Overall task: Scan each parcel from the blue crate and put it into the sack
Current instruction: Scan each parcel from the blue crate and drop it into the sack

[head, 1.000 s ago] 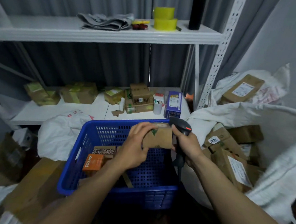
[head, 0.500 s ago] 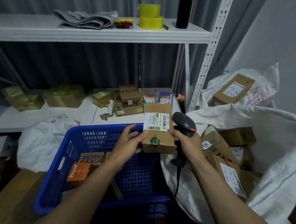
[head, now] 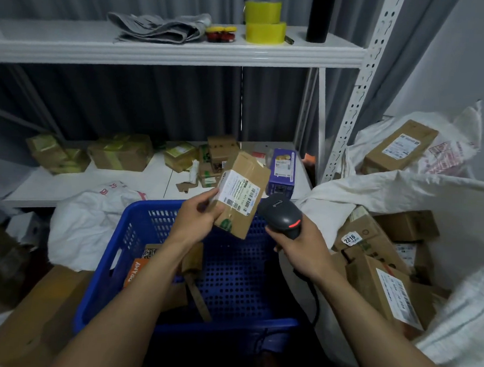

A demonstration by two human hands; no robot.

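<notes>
My left hand holds a brown cardboard parcel above the blue crate, tilted so its white barcode label faces up and right. Just to the parcel's right, my right hand grips a black handheld scanner with a red trigger, its head close to the label. An orange box, a patterned box and a small brown parcel lie in the crate. The open white sack at the right holds several brown parcels.
A white metal shelf unit stands behind the crate; its lower shelf carries several taped boxes and a purple box. Yellow tape rolls sit on the upper shelf. A white bag lies left of the crate, and cardboard at the lower left.
The parcel was turned label-up, then tilted to the right. My right hand let go of its edge and brought the scanner head up beside the label.
</notes>
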